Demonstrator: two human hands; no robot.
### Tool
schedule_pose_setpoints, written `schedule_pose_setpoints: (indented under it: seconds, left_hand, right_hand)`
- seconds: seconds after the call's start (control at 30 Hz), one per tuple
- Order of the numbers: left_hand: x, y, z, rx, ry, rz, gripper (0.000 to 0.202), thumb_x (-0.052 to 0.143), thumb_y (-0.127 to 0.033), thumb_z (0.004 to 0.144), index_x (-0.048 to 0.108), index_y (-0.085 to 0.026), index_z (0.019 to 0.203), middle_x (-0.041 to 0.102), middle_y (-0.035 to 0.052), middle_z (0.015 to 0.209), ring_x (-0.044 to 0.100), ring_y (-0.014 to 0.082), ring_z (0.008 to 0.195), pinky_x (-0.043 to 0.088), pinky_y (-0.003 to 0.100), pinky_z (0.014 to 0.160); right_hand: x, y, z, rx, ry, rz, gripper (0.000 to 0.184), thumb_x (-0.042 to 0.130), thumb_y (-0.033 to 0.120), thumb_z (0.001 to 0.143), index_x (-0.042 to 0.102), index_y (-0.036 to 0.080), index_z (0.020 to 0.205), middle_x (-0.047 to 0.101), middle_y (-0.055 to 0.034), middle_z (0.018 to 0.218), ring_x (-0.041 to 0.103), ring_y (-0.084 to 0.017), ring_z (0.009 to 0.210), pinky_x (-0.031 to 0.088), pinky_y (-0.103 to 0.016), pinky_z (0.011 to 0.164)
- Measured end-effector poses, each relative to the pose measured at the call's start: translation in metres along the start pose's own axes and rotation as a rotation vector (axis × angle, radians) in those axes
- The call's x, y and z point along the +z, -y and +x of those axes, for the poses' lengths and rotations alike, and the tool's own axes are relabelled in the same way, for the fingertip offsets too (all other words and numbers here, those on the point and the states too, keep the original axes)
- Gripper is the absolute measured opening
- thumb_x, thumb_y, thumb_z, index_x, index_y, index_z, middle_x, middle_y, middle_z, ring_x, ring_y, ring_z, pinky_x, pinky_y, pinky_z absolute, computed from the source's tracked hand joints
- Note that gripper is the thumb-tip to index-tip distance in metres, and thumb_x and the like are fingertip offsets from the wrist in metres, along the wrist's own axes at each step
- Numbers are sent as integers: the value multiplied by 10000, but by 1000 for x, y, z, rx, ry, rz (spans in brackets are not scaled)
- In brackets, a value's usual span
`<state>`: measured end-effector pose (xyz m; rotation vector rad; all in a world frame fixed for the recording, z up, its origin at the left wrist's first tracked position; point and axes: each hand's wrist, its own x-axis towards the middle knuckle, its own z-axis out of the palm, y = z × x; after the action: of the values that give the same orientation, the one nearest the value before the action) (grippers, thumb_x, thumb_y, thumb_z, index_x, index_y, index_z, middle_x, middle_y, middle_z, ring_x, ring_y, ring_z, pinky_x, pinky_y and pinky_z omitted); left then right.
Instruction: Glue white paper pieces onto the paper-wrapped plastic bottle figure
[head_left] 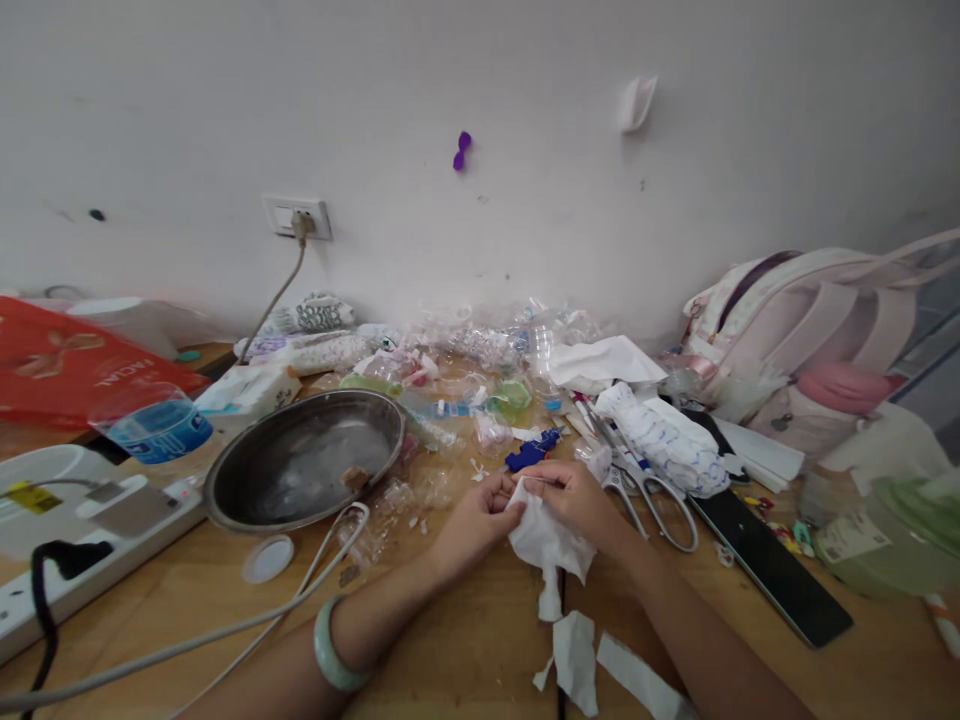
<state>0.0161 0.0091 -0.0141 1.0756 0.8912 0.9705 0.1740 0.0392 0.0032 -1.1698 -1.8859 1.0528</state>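
Note:
Both hands meet over the middle of the table, pinching a torn white tissue that hangs down from the fingers. My left hand is closed on the tissue's upper edge, thumb toward the right. My right hand grips the same edge, fingers bent and touching the left ones. Below lie a torn tissue scrap and a longer tissue strip. Just beyond the fingertips is a dark blue object whose kind I cannot make out. White-handled scissors lie right of my right hand.
A metal basin stands left, near a white power strip and a cable. Clear plastic packaging lines the wall. On the right are a black phone, a pink backpack and a greenish container.

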Motion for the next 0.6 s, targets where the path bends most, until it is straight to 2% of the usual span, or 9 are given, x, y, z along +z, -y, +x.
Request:
schedule_pose_setpoints:
  seconds: [0.1,0.17,0.33,0.47,0.6]
  left_hand:
    - [1,-1,-1,-1,42,-36,353,717,-448,590,553,-158,707,576,-15,600,488,109,542,347,232,557]
    - [2,-2,-3,25,25,-90,354,716,-446,597,579,-150,735,598,-2,638,507,120,575,365,237,577]
    - [0,-3,-3,127,-174,-242,344,716,-423,606,572,-156,767,607,-14,669,510,111,603,393,227,603]
    - [-1,-4,0,195,-332,-314,349,702,-372,611,581,-168,868,635,-4,770,550,126,684,421,232,654]
    - [-2,-2,2,191,-410,-354,336,685,-337,622,566,-186,898,652,11,868,584,155,798,451,257,726]
  right_hand:
    - [-1,6,0,100,-48,76,267,604,376,711,712,179,856,718,-64,873,636,-218,804,479,-329,726]
    - [-3,9,0,131,-118,123,281,619,384,688,697,174,856,707,-55,833,624,-200,746,475,-300,660]
    - [-16,8,5,83,-382,133,304,596,428,664,659,167,806,683,-57,779,597,-189,707,464,-295,644]
    - [-24,3,9,63,-410,-79,258,523,405,722,631,178,781,667,-52,707,593,-195,652,454,-300,609]
    - [-31,6,6,21,-367,-432,262,419,361,830,623,209,765,666,-58,692,601,-204,642,420,-297,581]
